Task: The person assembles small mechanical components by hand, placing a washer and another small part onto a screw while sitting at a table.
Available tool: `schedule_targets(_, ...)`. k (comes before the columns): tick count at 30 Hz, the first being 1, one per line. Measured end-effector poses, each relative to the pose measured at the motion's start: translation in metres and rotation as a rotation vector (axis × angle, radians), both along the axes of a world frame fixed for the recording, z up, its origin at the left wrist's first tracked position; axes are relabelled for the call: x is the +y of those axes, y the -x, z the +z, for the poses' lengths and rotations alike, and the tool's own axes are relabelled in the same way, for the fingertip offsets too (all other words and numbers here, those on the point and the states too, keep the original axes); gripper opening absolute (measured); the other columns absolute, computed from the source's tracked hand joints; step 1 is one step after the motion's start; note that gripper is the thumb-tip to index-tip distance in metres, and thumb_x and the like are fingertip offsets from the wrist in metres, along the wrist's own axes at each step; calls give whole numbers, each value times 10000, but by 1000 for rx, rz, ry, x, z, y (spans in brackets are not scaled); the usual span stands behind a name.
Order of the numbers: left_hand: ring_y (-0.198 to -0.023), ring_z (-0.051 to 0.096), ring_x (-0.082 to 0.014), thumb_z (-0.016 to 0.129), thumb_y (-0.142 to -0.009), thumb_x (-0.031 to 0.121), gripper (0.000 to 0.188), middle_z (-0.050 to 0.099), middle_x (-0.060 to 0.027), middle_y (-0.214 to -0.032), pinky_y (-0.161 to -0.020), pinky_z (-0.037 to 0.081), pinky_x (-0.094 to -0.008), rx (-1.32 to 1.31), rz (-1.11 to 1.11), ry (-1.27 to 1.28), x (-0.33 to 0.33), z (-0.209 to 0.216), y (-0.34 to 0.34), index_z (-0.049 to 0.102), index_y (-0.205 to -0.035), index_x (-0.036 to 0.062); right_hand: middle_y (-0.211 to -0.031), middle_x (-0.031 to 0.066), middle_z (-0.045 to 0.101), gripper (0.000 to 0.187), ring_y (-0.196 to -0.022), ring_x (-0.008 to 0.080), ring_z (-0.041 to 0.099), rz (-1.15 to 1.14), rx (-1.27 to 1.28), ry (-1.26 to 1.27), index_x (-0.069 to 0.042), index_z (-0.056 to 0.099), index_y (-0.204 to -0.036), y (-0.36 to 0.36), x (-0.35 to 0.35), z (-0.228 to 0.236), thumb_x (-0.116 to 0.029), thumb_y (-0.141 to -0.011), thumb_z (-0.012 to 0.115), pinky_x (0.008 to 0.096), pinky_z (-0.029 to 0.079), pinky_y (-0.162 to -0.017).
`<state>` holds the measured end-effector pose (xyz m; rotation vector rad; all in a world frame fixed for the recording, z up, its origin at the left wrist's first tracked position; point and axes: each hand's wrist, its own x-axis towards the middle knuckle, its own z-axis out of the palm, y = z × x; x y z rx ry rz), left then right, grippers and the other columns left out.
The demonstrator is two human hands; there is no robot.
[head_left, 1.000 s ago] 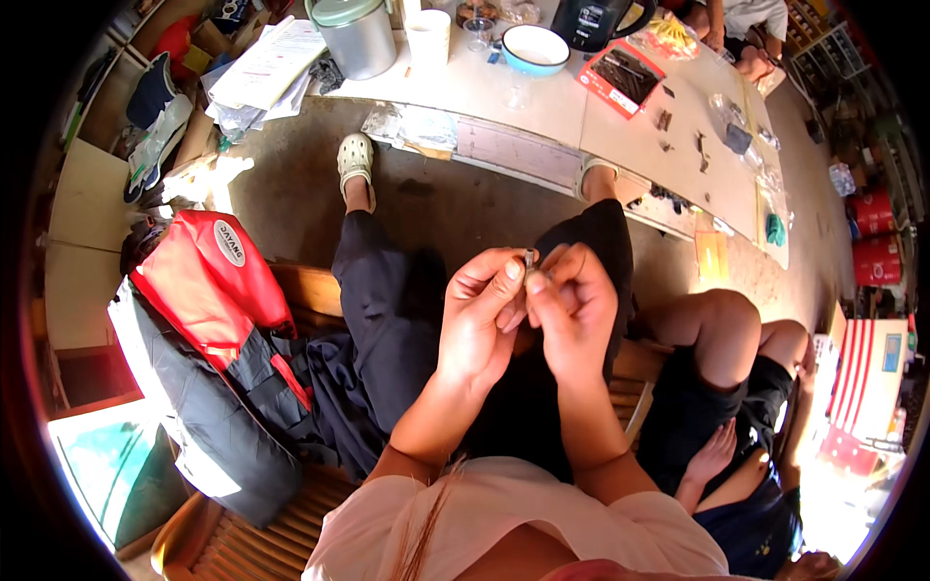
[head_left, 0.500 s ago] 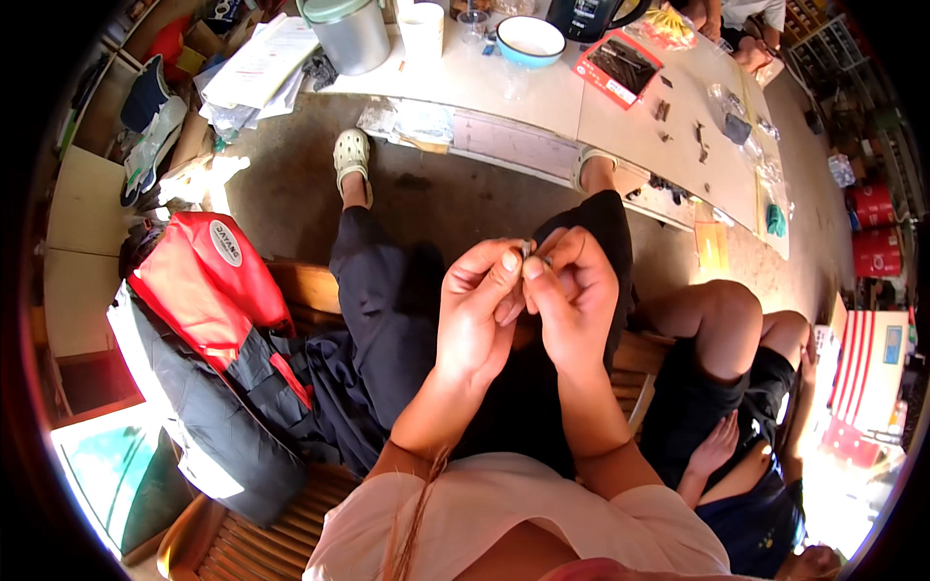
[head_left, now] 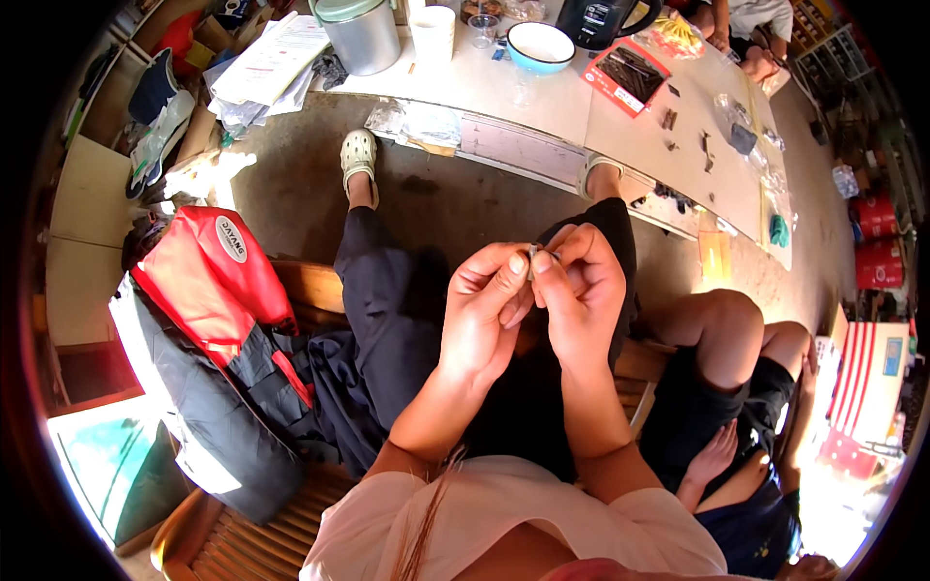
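Over my lap, my left hand (head_left: 487, 305) and my right hand (head_left: 581, 290) meet, thumbs and fingertips pinched together. Between the fingertips shows a small grey metal-looking piece (head_left: 533, 249); its kind is too small to tell, and the fingers cover most of it. Both hands are closed on it, the left from its left side and the right from its right. Beyond them on the table is a red open box (head_left: 589, 85) holding dark thin pieces. Several small dark pieces (head_left: 707, 153) lie scattered to the right of that box.
Ahead stands a white table (head_left: 542, 114) with a blue-and-white bowl (head_left: 540, 60), a grey lidded bucket (head_left: 362, 41), a paper cup (head_left: 432, 34) and a black kettle (head_left: 587, 24). A red and black jacket (head_left: 218, 290) lies on the wooden bench at left. Another person (head_left: 717, 368) sits close at right.
My fingertips have come closer together around the small piece, and the right hand has shifted slightly. The whole view has moved a little.
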<state>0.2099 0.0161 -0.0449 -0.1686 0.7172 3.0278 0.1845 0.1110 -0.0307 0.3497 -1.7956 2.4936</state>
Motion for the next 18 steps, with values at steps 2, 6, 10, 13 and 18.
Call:
schedule_targets(2, -482, 375, -30, 563, -879, 95, 132, 563, -15, -661, -453, 286, -170, -28, 36, 35, 1, 5, 0, 635, -927, -3, -732, 10, 454, 174, -613, 17, 403, -4, 20, 12, -30, 437, -764, -3, 0, -3, 50, -821, 580, 164, 336, -532)
schedule_targets(6, -488, 392, -33, 554, -890, 126, 156, 568, -20, -661, -453, 286, -169, -36, -8, 1, 2, 0, 1, 633, -927, -4, -742, 18, 469, 163, -586, 24, 432, 1, 16, 55, -28, 438, -771, -4, 1, -6, 58, -830, 563, 164, 355, -513)
schedule_targets(10, -482, 393, -35, 555, -891, 135, 167, 559, -15, -644, -450, 289, -171, -21, -30, -64, 1, -2, 1, 627, -957, -2, -746, 24, 477, 163, -579, 30, 463, 54, -31, 87, -25, 440, -769, -8, 1, -1, 61, -829, 565, 160, 373, -512)
schedule_targets(13, -477, 385, -36, 559, -887, 127, 160, 546, -6, -632, -447, 288, -174, -11, -1, -31, 3, 2, 0, 629, -953, -1, -741, 21, 469, 173, -582, 32, 460, 62, -20, 86, -23, 435, -755, -7, 3, -2, 70, -820, 565, 160, 368, -510)
schedule_targets(18, -461, 299, 3, 546, -899, 161, 182, 494, 60, -603, -436, 239, -161, -51, 44, 76, 1, 1, -1, 631, -976, 20, -741, 17, 462, 173, -577, 29, 440, 28, -16, 37, -26, 437, -749, -11, -2, -3, 68, -814, 567, 163, 364, -514)
